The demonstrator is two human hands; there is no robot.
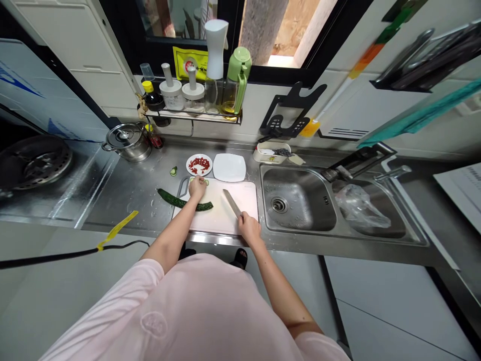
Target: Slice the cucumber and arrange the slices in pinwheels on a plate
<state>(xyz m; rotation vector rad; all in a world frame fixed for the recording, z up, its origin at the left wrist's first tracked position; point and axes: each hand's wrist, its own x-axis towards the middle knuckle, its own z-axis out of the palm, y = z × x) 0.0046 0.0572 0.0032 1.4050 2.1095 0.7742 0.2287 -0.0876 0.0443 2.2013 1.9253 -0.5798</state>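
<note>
The picture is bright. Daylight comes in through the far window [280, 42], and one spot there looks almost white. The steel counter [128, 200] shines a little. The shadows are soft and small. The edges look bent and stretched, like the white cupboards [75, 50] on the left.

L hand [197, 187] covers whatever's under it on the cutting board [221, 220]; green slivers [206, 183] peek out beside it, can't tell how many. L forearm [175, 234] hides the mid cucumber [171, 199]. R hand [249, 227] hides the knife [232, 203] handle. Red bits [199, 165] on the plate [190, 165] too small to ID. Dark bottle [152, 98] label unreadable. Burner [33, 161] cut off at L edge, rack [428, 65] at top R. Plastic bag [356, 206] contents unclear.
</note>
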